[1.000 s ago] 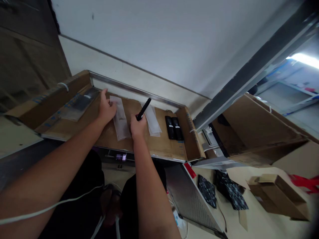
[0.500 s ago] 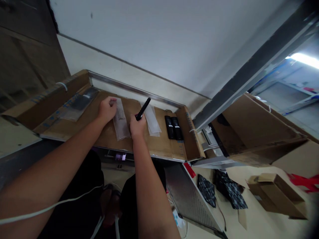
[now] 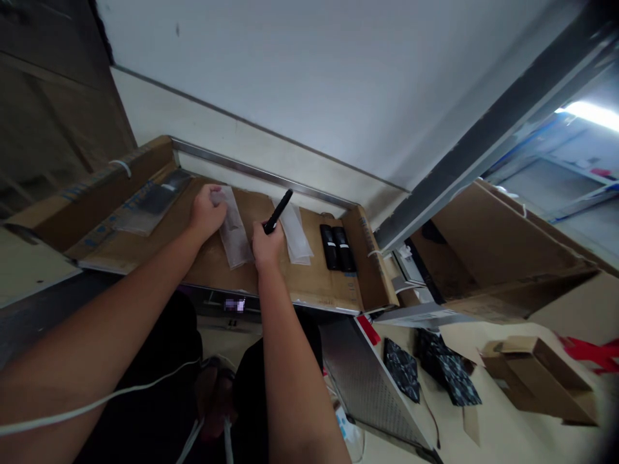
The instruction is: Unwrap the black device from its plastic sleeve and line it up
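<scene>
My left hand (image 3: 208,212) is at the top end of a clear plastic sleeve (image 3: 234,235), its fingers pinched on the sleeve's edge. The sleeve lies flat on the cardboard-lined shelf. To its right, my right hand (image 3: 268,245) is wrapped round a slim black stick-shaped item (image 3: 278,211) that points up and away from me. Beside that hand lies more clear plastic sleeving (image 3: 296,235). Two black items with white labels (image 3: 337,248) lie side by side at the right end. At the left end lies a dark item in a clear sleeve (image 3: 153,201).
The cardboard lining (image 3: 309,287) has raised flaps at both ends, and a white panel (image 3: 290,84) rises behind. Right of the shelf stand a large open carton (image 3: 498,251) and a smaller box (image 3: 536,377). Black patterned bags (image 3: 447,370) lie below. A white cord (image 3: 145,385) crosses near my left forearm.
My left hand has shifted slightly, and the sleeve's upper end has moved a little left with it. My right hand and the black stick-shaped item have stayed in place.
</scene>
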The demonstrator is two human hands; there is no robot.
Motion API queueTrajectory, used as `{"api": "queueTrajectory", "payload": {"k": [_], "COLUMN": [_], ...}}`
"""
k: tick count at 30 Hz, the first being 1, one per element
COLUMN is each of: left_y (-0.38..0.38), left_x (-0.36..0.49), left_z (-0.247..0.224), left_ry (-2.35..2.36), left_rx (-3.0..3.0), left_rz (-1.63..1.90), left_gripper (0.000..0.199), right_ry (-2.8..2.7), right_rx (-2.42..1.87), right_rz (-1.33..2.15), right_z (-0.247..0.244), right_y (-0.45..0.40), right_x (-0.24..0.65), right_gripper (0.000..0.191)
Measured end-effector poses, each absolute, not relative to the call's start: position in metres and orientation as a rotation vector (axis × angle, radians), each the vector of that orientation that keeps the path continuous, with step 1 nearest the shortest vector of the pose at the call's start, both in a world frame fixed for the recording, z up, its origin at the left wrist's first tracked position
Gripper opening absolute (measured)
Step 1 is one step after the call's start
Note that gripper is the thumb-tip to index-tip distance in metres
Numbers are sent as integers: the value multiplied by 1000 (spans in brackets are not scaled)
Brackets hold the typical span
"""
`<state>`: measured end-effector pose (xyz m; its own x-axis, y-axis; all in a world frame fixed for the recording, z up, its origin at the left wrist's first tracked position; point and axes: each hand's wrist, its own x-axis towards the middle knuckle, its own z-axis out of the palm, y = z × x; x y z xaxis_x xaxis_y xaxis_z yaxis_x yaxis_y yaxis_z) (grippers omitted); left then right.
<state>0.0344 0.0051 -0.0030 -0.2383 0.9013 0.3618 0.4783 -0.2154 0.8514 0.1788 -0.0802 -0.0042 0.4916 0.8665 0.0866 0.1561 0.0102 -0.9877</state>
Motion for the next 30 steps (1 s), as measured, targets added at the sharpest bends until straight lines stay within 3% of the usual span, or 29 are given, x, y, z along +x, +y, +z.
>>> {"api": "queueTrajectory", "payload": {"k": [7, 13, 26, 30], "left_y": [8, 9, 11, 13], "left_x": [35, 34, 31, 30], "left_z": [-6, -8, -12, -14], "left_ry": [1649, 1635, 1617, 1600], "left_rx": [1592, 1588, 1505, 1502], "left_rz": [1496, 1523, 1580, 1563], "left_gripper": [41, 47, 43, 43], "right_ry": [-950, -943, -1231, -1179], "right_rx": [-1505, -1591, -1959, -2062], "right_rz": [652, 512, -255, -363], "right_z": [1, 15, 21, 18], "right_y": [-83, -92, -142, -144], "right_x": [178, 173, 241, 261], "right_gripper": [18, 30, 54, 48]}}
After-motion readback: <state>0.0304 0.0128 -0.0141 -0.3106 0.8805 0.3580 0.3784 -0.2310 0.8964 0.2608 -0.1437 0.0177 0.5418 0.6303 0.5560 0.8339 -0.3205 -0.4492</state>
